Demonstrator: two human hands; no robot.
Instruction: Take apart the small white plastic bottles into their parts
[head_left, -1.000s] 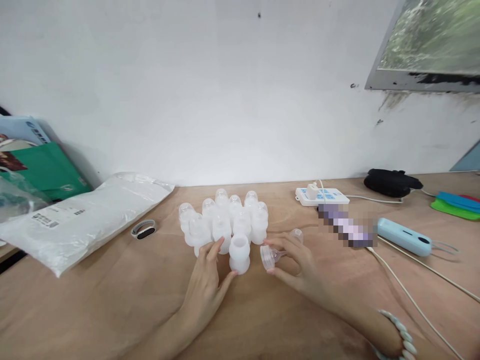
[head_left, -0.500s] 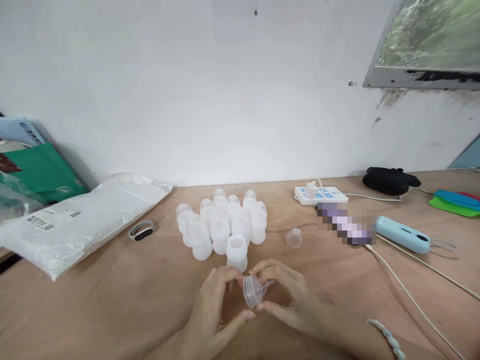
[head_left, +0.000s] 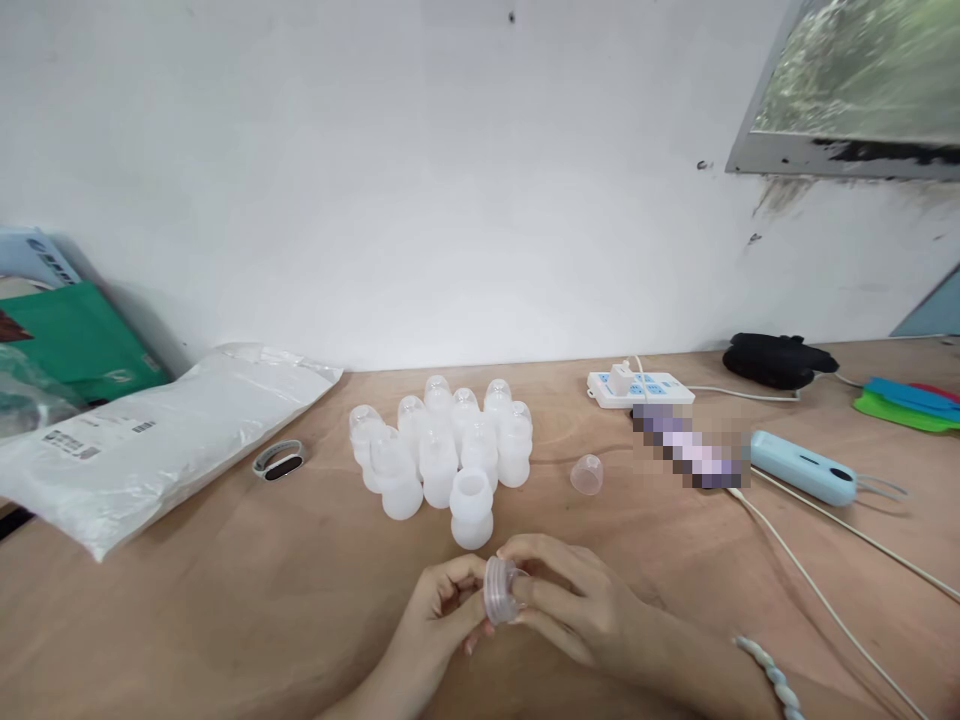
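Clear ribbed cap (head_left: 498, 592) sits pinched between both grips, left hand (head_left: 442, 615) and right hand (head_left: 577, 605) clenched around it.

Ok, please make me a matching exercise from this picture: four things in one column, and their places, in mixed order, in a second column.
Things:
1. clear screw top
2. loose small cap
3. wristband
4. power strip

Places:
A. beside the white bag
B. by the wall, with a plug in it
C. between the left hand and the right hand
D. alone on the table, right of the bottles

Pairs: 1-C, 2-D, 3-A, 4-B
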